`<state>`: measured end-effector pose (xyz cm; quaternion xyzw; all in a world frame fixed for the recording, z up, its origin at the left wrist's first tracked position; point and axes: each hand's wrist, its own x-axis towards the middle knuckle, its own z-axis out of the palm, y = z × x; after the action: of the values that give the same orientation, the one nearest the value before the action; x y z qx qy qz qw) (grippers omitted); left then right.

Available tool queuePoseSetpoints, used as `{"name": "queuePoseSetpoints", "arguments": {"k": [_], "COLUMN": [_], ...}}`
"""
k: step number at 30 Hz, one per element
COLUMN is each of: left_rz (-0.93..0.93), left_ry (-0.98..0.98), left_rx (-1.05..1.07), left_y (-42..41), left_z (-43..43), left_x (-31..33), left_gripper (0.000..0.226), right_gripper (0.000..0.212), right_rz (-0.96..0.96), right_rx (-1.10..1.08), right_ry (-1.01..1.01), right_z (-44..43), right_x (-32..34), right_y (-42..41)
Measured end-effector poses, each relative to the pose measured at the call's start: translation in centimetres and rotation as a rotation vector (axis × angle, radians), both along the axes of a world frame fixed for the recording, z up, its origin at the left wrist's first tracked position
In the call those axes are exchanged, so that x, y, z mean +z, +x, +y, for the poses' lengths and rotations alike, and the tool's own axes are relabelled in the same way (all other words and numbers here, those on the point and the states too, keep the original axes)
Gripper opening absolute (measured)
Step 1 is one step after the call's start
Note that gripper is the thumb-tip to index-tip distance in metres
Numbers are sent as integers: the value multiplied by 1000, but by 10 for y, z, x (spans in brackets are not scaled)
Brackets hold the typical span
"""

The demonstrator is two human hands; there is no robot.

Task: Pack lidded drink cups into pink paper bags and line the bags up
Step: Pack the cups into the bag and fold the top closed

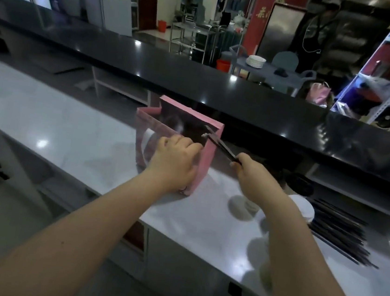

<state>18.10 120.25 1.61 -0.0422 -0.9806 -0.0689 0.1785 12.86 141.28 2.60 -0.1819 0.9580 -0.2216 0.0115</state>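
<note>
A pink paper bag [206, 159] stands open and upright on the steel counter [74, 134]. My left hand [175, 160] grips the bag's near top edge. My right hand [254, 176] holds a thin dark straw [221, 146], its tip pointing into the bag's mouth. The bag's inside is dark, so I cannot tell what it holds. A white lidded cup [303, 207] stands on the counter to the right, partly hidden behind my right forearm.
A pile of dark straws [340, 232] lies at the counter's right end beside the cup. A raised black ledge [197, 80] runs along the far side of the counter. Beyond it are a trolley with plates [256, 61], shelving and people.
</note>
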Motion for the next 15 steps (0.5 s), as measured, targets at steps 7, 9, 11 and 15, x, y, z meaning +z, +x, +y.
{"name": "queuePoseSetpoints", "arguments": {"k": [7,9,11,15], "left_rz": [49,57,64,28], "left_ry": [105,133,145,132], "left_rx": [84,110,123,120], "left_y": [-5,-19,-36,-78], "left_z": [-92,-112,-127,-147], "left_x": [3,5,8,14], "left_gripper": [45,44,45,44], "right_gripper": [14,18,20,19], "right_rz": [8,23,31,11], "right_rx": [7,10,32,110], "right_ry": [-194,-259,-296,-422], "right_z": [-68,-81,-96,-127], "right_x": [28,38,47,54], "right_y": [-15,-27,-42,-78]}}
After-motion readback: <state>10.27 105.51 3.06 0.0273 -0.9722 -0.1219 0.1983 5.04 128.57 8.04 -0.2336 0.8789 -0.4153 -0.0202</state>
